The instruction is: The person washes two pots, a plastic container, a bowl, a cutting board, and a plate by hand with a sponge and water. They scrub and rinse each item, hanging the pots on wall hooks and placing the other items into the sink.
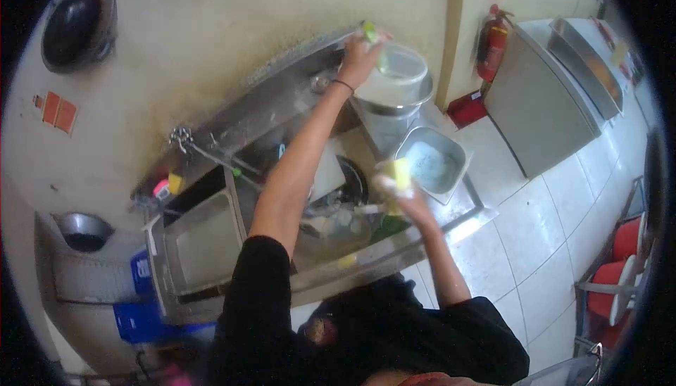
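Observation:
My left hand (359,64) is stretched to the back of the steel sink counter, its fingers closed around a small blurred green and pinkish thing (370,33) whose kind I cannot make out. Right beside it stands a whitish translucent tub (394,69) on a round steel pot (393,107). Nearer to me, my right hand (414,204) grips a yellow sponge (401,172) with white suds on it. Just beyond the sponge is a square steel pan (461,154) of bluish foamy water (429,164). Below my hands, the sink basin holds dishes (338,228), partly hidden by my left arm.
A second basin (204,252) lies to the left, with a faucet (182,136) behind it. Yellow and pink sponges (167,186) sit on the left ledge. Blue crates (141,321) stand below. To the right are a fire extinguisher (493,45), a white cabinet (539,97) and red-seated chairs (609,287).

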### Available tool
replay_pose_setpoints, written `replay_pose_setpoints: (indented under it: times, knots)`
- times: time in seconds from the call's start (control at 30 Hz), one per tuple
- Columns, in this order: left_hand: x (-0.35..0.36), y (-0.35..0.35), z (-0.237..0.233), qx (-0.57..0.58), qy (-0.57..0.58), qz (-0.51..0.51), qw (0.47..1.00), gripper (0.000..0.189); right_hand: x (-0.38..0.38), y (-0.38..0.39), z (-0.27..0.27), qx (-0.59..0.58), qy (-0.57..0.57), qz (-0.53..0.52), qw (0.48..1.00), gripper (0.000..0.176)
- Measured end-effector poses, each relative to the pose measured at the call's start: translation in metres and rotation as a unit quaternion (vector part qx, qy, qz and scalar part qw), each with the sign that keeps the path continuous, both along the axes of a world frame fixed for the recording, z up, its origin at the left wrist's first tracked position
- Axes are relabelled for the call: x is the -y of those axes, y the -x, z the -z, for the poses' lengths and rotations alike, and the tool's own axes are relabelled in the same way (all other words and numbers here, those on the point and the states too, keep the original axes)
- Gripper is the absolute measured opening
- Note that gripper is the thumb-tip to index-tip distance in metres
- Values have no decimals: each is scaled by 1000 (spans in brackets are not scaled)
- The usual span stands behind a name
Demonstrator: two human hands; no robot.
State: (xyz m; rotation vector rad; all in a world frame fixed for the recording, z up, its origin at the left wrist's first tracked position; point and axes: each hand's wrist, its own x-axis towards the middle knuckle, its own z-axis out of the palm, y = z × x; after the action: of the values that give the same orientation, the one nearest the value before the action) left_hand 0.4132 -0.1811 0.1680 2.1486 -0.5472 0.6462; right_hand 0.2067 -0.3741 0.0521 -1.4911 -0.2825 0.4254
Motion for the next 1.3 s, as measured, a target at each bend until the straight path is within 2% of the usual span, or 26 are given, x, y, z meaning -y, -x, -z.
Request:
replay_pose_setpoints:
  times: [0.03,0.07,0.1,0.17,0.2,0.23,0.27,0.33,0.4,0.43,0.47,0.5,0.53,0.57,0.6,0.67,0.77,0.8,0.87,0.93,1.0,1.03,1.1,1.13,1.27,1.3]
  knots:
    - [-4,6,8,-11,9,-12,1000,24,16,1,-23,-45,60,14,997,51]
    - [-7,16,13,19,-92,-10,996,26,30,-17,22,78,28,2,997,59]
    - [-12,26,21,45,-191,-7,980,28,44,-23,24,88,101,35,990,62]
    - [-26,29,36,-55,-211,3,976,35,58,-47,19,70,250,19,966,52]
    - [-28,37,32,17,-249,-38,968,39,57,-50,12,233,211,66,947,48]
    - [-32,43,25,92,-289,-77,950,43,65,-62,28,359,310,34,880,44]
    - [-42,46,25,88,-287,-84,950,43,67,-78,47,325,362,-10,873,44]
    - [-69,51,26,100,-180,-57,977,45,58,-96,68,290,414,-58,861,45]
    - [-104,82,52,-47,156,-3,987,44,50,-102,80,287,552,-159,767,48]
    - [-124,108,75,-103,233,-151,955,43,48,-104,93,288,554,-158,765,48]
    - [-167,119,138,-105,171,-305,931,40,46,-107,109,270,572,-183,752,41]
    - [-190,146,190,-176,205,-363,892,41,44,-112,116,254,589,-207,739,34]
    - [-217,169,243,-316,138,-420,839,56,49,-107,115,312,552,-178,753,43]
    - [-285,175,382,-493,73,-439,748,76,48,-100,104,319,553,-178,749,43]
    - [-277,200,406,-547,148,-433,700,91,44,-94,86,311,539,-148,769,50]
    - [-265,227,447,-510,104,-478,707,83,40,-93,75,305,522,-96,791,59]
    - [-222,250,365,-552,124,-307,766,88,36,-90,40,267,538,-104,793,61]
    - [-215,260,378,-497,26,-334,801,87,26,-79,15,243,511,-64,822,58]
    - [-210,283,380,-441,5,-365,820,86,24,-69,9,275,427,19,861,55]
    - [-210,302,354,-376,-36,-391,839,85,26,-64,9,240,460,41,854,54]
    - [-209,319,318,-394,-83,-308,862,86,18,-56,1,216,482,74,846,54]
    - [-207,325,309,-399,-82,-307,860,86,21,-60,9,212,485,71,846,54]
    - [-208,328,299,-527,-262,-240,772,83,26,-70,29,293,449,55,842,51]
    - [-223,335,337,-479,-333,-217,783,62,21,-69,31,317,478,67,816,51]
    - [-238,339,379,-448,-388,-271,759,35,17,-74,38,314,512,42,798,53]
    - [-241,341,383,-416,-365,-258,792,28,18,-72,38,307,515,52,799,52]
